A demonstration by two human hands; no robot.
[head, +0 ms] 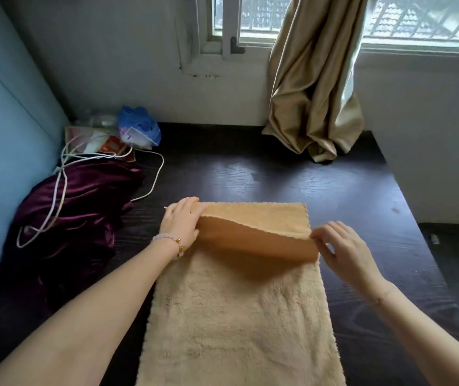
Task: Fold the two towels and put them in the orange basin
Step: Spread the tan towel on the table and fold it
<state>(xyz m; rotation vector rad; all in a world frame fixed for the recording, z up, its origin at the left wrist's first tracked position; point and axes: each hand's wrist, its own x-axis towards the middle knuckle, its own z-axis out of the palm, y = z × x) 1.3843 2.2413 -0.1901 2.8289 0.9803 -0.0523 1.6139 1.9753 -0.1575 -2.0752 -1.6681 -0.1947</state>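
A tan fluffy towel (236, 316) lies lengthwise on the dark wooden table (348, 196), running from the near edge to the middle. Its far end is lifted and curls back over itself, showing the smoother underside. My left hand (181, 221) grips the far left corner of that raised edge. My right hand (342, 246) pinches the far right corner between thumb and fingers. A second towel and the orange basin are out of sight.
A purple velvet cloth (75, 215) with a white cord (55, 190) over it lies at the left by a blue wall. Behind it sit a blue plastic bag (139, 129) and packets. A beige curtain (317, 87) hangs onto the table's far right.
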